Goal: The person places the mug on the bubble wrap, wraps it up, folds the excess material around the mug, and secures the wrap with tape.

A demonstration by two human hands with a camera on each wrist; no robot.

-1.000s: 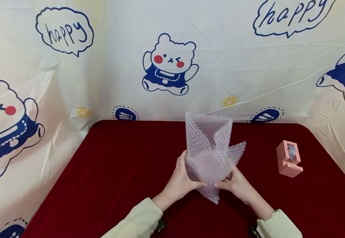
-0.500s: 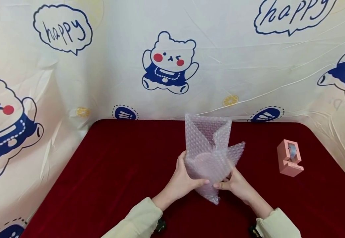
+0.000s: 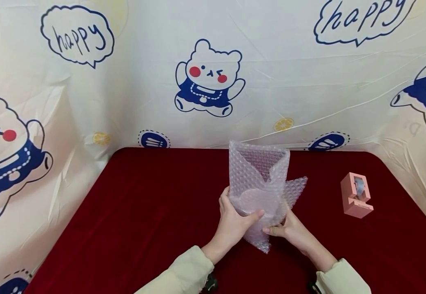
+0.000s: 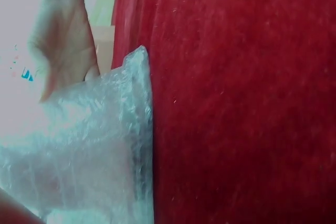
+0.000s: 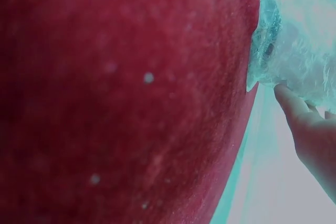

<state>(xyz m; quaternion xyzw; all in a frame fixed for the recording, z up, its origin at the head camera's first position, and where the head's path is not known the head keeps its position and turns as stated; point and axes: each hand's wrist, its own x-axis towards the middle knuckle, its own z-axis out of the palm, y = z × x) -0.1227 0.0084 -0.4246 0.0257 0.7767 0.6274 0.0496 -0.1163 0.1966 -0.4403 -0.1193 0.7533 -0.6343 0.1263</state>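
A sheet of clear bubble wrap (image 3: 243, 169) is folded around a round, pale pink object (image 3: 258, 199) whose kind is blurred by the wrap. My left hand (image 3: 232, 223) grips the bundle's left side, thumb lying across the front and fingers hidden behind. At the lower right, my right hand (image 3: 294, 232) holds the wrap between its thumb and fingers. A loose corner sticks out past the right hand, and another point hangs below both thumbs. In the right wrist view, the right thumb (image 5: 289, 100) lies at the edge of the wrap (image 5: 299, 40).
On the right of the dark red cloth-covered table (image 3: 143, 212) stands a pink tape dispenser (image 3: 357, 196) with a bluish roll in it. A white curtain (image 3: 279, 81) printed with cartoon bears hangs behind and at both sides.
My left hand has shifted a little to the right, its thumb sliding up over the wrap's front. The wrap's upper right part has spread slightly rightward. My right hand stays nearly in place.
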